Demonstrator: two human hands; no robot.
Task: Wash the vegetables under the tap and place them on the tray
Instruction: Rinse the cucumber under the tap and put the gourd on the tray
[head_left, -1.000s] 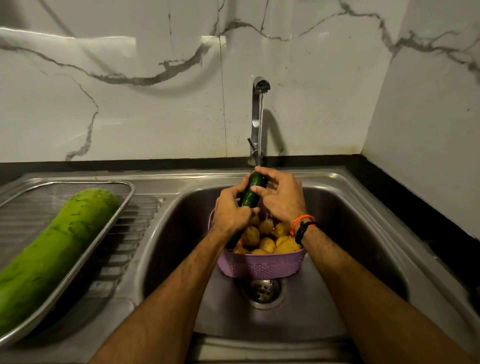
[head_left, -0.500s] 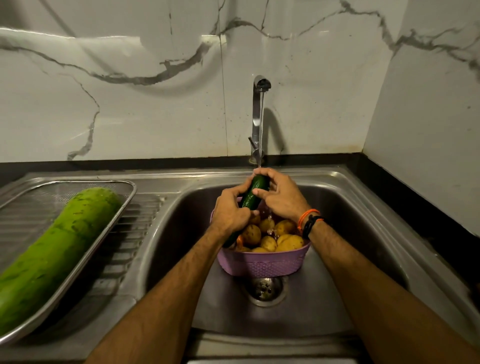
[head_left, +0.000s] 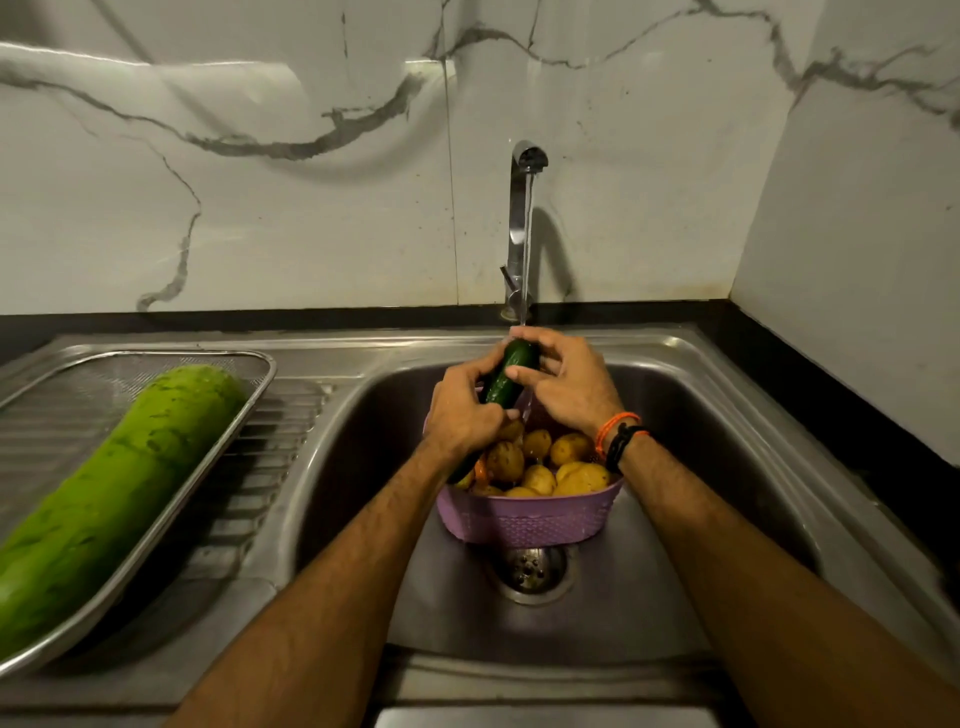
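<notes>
I'm rinsing the cucumber (head_left: 511, 375) under the tap (head_left: 525, 218), left hand (head_left: 460, 410) gripping its middle, right hand (head_left: 566, 387) curling round the top. Big gourd (head_left: 114, 488) is sitting on the tray (head_left: 262, 371); potatoes (head_left: 540, 462) etc. waiting in the basket (head_left: 530, 519), so I'm reckoning approx. early on.

No readable text, label, brand, number or sign shows anywhere in the view.
</notes>
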